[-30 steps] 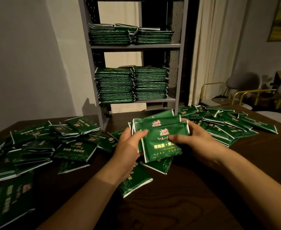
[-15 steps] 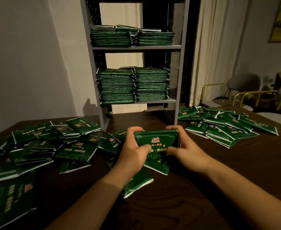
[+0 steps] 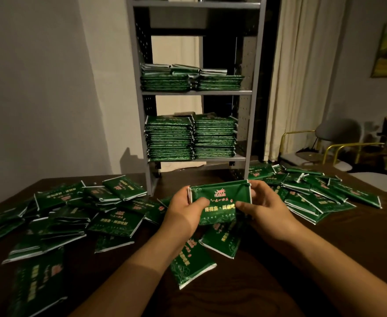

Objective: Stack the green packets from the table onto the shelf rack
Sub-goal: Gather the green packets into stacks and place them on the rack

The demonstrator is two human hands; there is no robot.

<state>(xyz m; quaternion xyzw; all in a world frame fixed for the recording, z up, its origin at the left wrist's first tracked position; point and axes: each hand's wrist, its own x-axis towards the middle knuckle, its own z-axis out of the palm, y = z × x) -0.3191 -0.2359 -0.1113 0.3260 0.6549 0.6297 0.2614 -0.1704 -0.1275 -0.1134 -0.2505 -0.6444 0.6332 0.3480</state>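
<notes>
We hold a small bundle of green packets [image 3: 220, 200] above the dark wooden table [image 3: 325, 259], our left hand [image 3: 183, 213] gripping its left edge and our right hand [image 3: 265, 207] gripping its right edge, thumbs curled over the printed face. Loose packets lie scattered on the table to our left [image 3: 73, 216] and right [image 3: 313, 193], and two more sit just under our hands [image 3: 210, 248]. On the grey shelf rack [image 3: 197, 92] behind, stacked packets fill two shelves [image 3: 191, 138]
</notes>
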